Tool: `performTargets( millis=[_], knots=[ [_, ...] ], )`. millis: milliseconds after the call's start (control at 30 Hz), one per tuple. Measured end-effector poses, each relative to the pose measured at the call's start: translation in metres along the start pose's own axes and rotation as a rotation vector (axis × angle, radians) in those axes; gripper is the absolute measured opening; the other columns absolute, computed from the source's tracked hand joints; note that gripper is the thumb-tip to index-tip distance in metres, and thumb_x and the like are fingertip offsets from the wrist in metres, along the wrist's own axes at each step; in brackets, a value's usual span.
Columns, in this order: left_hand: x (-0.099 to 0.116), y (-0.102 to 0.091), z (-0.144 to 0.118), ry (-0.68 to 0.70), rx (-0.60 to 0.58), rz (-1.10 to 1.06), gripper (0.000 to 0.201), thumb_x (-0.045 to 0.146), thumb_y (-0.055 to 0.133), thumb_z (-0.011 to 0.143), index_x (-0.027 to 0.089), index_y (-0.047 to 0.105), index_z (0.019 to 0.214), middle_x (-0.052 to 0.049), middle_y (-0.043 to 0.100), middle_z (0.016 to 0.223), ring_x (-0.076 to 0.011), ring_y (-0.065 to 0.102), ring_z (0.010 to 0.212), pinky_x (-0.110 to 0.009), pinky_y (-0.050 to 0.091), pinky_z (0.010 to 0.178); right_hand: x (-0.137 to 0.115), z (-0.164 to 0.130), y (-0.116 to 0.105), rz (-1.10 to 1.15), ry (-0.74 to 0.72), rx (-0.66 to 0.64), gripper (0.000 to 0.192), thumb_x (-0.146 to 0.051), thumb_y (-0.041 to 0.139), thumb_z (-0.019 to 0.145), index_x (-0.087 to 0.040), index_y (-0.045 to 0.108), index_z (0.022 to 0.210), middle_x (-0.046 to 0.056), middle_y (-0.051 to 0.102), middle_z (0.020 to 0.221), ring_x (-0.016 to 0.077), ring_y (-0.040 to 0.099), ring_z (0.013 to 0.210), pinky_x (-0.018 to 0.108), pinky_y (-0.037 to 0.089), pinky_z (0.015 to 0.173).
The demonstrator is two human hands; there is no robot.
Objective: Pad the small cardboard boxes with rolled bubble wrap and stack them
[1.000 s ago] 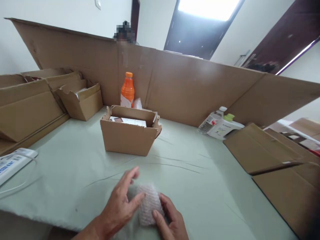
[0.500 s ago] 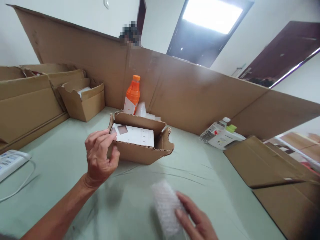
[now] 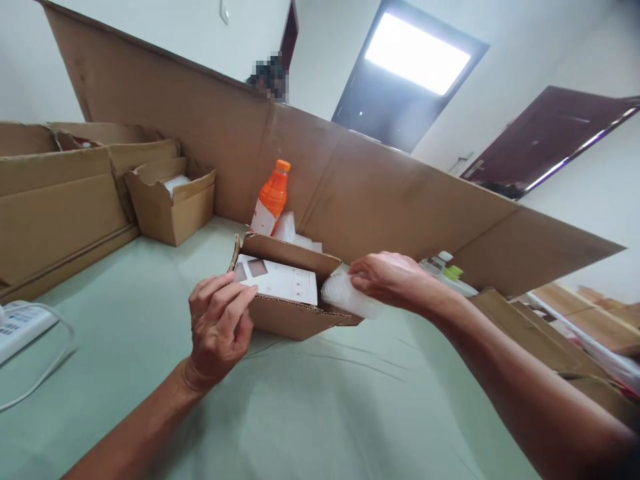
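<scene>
My left hand (image 3: 220, 327) is clamped on the box (image 3: 293, 317) front wall; my right hand (image 3: 393, 280) is clamped on a bubble-wrap roll (image 3: 345, 298) at the box's right end.

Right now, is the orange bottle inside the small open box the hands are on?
No, the orange bottle stands on the table behind the small box, against the cardboard wall.

We see the left hand (image 3: 220, 327) gripping the near-left wall of a small open cardboard box (image 3: 293, 317) on the green bench (image 3: 320, 413). The right hand (image 3: 393, 280) holds a bubble-wrapped bundle (image 3: 347, 298) at the box's right end. A white card (image 3: 280, 281) lies inside; an orange bottle (image 3: 271, 198) stands behind.
</scene>
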State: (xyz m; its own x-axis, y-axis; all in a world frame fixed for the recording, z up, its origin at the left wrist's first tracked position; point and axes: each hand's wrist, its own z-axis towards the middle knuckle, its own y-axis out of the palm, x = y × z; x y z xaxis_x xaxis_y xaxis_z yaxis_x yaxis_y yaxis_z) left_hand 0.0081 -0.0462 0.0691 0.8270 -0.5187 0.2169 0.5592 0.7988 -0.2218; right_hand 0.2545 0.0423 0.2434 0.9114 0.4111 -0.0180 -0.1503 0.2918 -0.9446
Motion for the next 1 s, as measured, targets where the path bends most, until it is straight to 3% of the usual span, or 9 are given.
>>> performTargets(
  millis=[67, 133, 200, 367, 533, 667, 800, 900, 1000],
  knots=[
    [0.0, 0.0, -0.002, -0.004, 0.0, -0.014, 0.049, 0.001, 0.058, 0.082, 0.02, 0.058, 0.127, -0.01, 0.066, 0.11, -0.0306, 0.056, 0.121, -0.054, 0.043, 0.106, -0.011, 0.016, 0.003, -0.117, -0.021, -0.267, 0.025, -0.023, 0.071, 0.075, -0.021, 0.066, 0.05, -0.003, 0.056, 0.043, 0.0084, 0.047, 0.038, 0.022, 0.029, 0.046],
    [0.001, 0.001, -0.003, -0.004, 0.01, -0.025, 0.047, 0.001, 0.057, 0.083, 0.019, 0.059, 0.126, -0.01, 0.067, 0.11, -0.0309, 0.056, 0.121, -0.055, 0.043, 0.106, -0.028, 0.027, 0.006, -0.259, -0.028, -0.534, 0.016, -0.019, 0.065, 0.078, -0.02, 0.073, 0.064, 0.002, 0.068, 0.059, 0.0138, 0.062, 0.054, 0.023, 0.037, 0.052],
    [0.001, 0.001, -0.003, 0.003, 0.019, -0.027, 0.044, 0.0, 0.057, 0.083, 0.016, 0.061, 0.123, -0.012, 0.067, 0.109, -0.0313, 0.056, 0.121, -0.054, 0.043, 0.105, -0.043, 0.033, 0.012, -0.353, -0.007, -0.651, 0.016, -0.016, 0.062, 0.079, -0.017, 0.078, 0.082, 0.009, 0.076, 0.078, 0.0216, 0.07, 0.073, 0.026, 0.043, 0.059],
    [0.002, 0.001, -0.002, 0.017, 0.005, -0.043, 0.043, -0.003, 0.059, 0.081, 0.012, 0.062, 0.121, -0.014, 0.068, 0.109, -0.0315, 0.056, 0.121, -0.053, 0.043, 0.105, -0.05, 0.033, 0.03, -0.359, -0.008, -0.622, 0.029, -0.02, 0.062, 0.083, -0.015, 0.076, 0.108, 0.017, 0.076, 0.105, 0.0309, 0.071, 0.096, 0.033, 0.05, 0.071],
    [0.003, 0.003, -0.003, 0.012, 0.006, -0.043, 0.047, -0.003, 0.06, 0.08, 0.013, 0.061, 0.125, -0.014, 0.067, 0.11, -0.0319, 0.056, 0.122, -0.053, 0.043, 0.106, -0.038, 0.033, 0.047, -0.283, -0.054, -0.614, 0.024, -0.011, 0.061, 0.08, -0.015, 0.079, 0.095, 0.014, 0.078, 0.098, 0.0266, 0.073, 0.088, 0.029, 0.049, 0.067],
    [0.001, 0.006, -0.005, 0.025, 0.004, -0.035, 0.05, -0.002, 0.061, 0.08, 0.014, 0.06, 0.128, -0.014, 0.067, 0.112, -0.0324, 0.055, 0.125, -0.054, 0.041, 0.108, -0.035, 0.035, 0.056, -0.21, -0.016, -0.475, 0.021, -0.012, 0.062, 0.079, -0.017, 0.078, 0.092, 0.013, 0.078, 0.098, 0.0266, 0.073, 0.088, 0.029, 0.048, 0.068],
    [0.001, 0.009, -0.007, 0.033, -0.006, -0.032, 0.059, -0.002, 0.062, 0.08, 0.015, 0.056, 0.136, -0.014, 0.066, 0.119, -0.0325, 0.054, 0.129, -0.052, 0.039, 0.111, -0.026, 0.021, 0.051, -0.142, 0.032, -0.241, 0.03, -0.016, 0.056, 0.088, -0.019, 0.072, 0.113, 0.01, 0.077, 0.111, 0.0254, 0.071, 0.1, 0.033, 0.05, 0.083],
    [0.001, 0.009, -0.009, 0.009, -0.007, -0.031, 0.072, -0.001, 0.063, 0.079, 0.02, 0.049, 0.146, -0.015, 0.059, 0.136, -0.0323, 0.047, 0.139, -0.05, 0.036, 0.115, -0.007, -0.011, 0.043, 0.002, -0.007, 0.095, 0.025, -0.02, 0.051, 0.093, -0.021, 0.071, 0.108, 0.008, 0.073, 0.12, 0.0241, 0.067, 0.111, 0.038, 0.048, 0.096],
    [-0.001, 0.007, -0.013, -0.087, 0.026, -0.057, 0.085, 0.003, 0.066, 0.079, 0.026, 0.036, 0.155, -0.012, 0.04, 0.157, -0.031, 0.038, 0.146, -0.049, 0.033, 0.119, 0.018, -0.052, 0.05, 0.241, -0.02, 0.407, 0.018, -0.028, 0.055, 0.092, -0.022, 0.07, 0.099, 0.009, 0.072, 0.121, 0.0263, 0.065, 0.115, 0.043, 0.049, 0.095]
  ],
)
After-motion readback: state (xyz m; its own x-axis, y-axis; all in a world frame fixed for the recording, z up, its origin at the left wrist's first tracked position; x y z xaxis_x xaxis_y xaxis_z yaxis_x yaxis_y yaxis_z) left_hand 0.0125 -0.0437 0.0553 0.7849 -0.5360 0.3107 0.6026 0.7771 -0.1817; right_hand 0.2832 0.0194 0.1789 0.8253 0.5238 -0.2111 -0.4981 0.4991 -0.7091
